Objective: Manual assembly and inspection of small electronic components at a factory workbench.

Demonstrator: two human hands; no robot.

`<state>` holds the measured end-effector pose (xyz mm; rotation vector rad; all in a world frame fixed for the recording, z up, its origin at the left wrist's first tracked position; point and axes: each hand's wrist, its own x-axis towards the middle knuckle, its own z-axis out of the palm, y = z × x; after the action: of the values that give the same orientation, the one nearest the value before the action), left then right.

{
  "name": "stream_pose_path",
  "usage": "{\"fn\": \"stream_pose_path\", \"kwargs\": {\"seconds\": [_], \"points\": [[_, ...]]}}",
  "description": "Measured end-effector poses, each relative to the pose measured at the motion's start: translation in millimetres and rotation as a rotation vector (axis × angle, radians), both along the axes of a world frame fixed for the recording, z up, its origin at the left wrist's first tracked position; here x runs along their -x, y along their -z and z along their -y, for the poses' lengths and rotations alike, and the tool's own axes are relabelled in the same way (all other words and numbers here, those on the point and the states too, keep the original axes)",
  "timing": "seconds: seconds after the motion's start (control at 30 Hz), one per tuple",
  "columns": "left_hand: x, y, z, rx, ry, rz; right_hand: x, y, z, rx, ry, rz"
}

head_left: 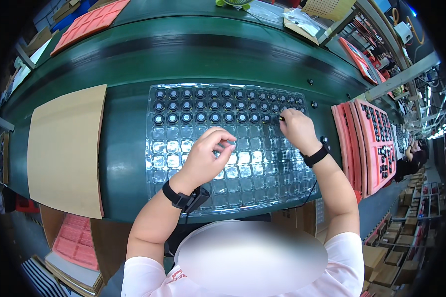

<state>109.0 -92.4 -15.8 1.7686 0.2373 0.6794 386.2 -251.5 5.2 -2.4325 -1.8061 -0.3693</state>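
Note:
A clear plastic tray (153, 188) with rows of square pockets lies on the green surface. Its three far rows hold small round black parts (214, 105) with pale centres; the nearer pockets show none. At the right end of the third row, my right hand (298, 129) pinches a small black part (281, 118), mostly covered by the fingers. My left hand (208, 152) hovers over the middle of the tray. Its fingers are loosely curled and apart, with nothing in them.
Loose black parts (313, 104) lie right of the tray. Pink foam trays (349, 148) stand stacked at the right, the outer one holding black parts. A brown cardboard sheet (67, 148) lies at the left. Across the far side runs a green conveyor belt (223, 62).

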Motion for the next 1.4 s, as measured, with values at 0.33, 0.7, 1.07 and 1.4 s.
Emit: {"fn": "stream_pose_path", "kwargs": {"seconds": [0.33, 0.7, 1.07, 1.4], "points": [[0.7, 1.8, -0.6, 0.002, 0.004, 0.027, 4.8, 15.0, 3.5, 0.012, -0.101, 0.057], [0.0, 5.2, 0.1, -0.017, -0.011, 0.042, 9.7, 9.1, 5.8, 0.092, -0.121, 0.058], [-0.8, 5.2, 1.0, -0.067, -0.013, 0.035, -0.2, -4.6, 8.3, 0.173, -0.138, -0.146], [0.4, 5.1, 0.2, -0.067, -0.013, 0.015, 5.2, -3.4, 10.2, 0.180, -0.126, -0.079]]}}
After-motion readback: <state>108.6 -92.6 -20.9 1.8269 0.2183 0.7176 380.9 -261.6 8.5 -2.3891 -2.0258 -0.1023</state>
